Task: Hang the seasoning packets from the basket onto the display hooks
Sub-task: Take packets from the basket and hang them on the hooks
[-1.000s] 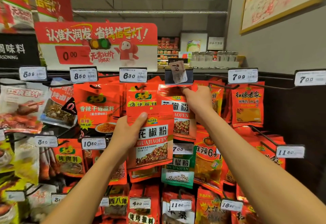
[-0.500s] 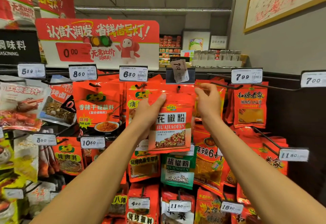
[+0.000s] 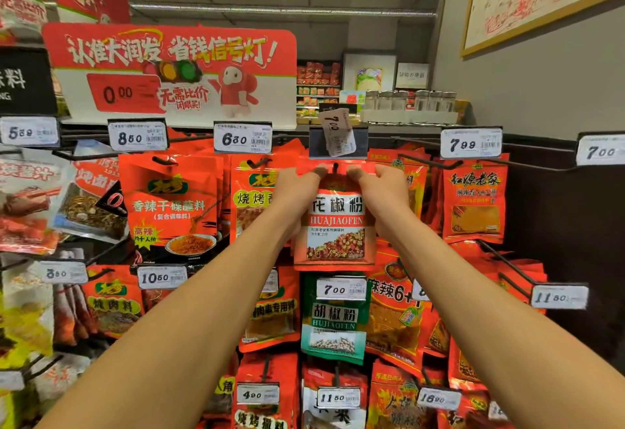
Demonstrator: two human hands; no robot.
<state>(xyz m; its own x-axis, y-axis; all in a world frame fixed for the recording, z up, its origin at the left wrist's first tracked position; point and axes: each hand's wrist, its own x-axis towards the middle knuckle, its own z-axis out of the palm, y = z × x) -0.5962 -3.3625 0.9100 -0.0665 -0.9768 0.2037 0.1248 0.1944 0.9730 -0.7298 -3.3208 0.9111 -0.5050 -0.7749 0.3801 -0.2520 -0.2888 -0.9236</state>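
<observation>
Packet (image 3: pixel 334 225) raised — upright, long axis vertical.

Packet (image 3: pixel 336 225) raised to hook (image 3: pixel 335 168), seemingly threaded; both hands now pinching top

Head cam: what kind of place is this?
Most likely a supermarket seasoning aisle. Red foil seasoning packets hang on black wire display hooks, each hook fronted by a white printed price tag; a red-and-white promotional sign tops the rack.

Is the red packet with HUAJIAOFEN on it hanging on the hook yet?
Going on. Both hands, left hand and right hand, pinch the packet top at the hook tip. Cannot tell if it is fully seated.
</observation>
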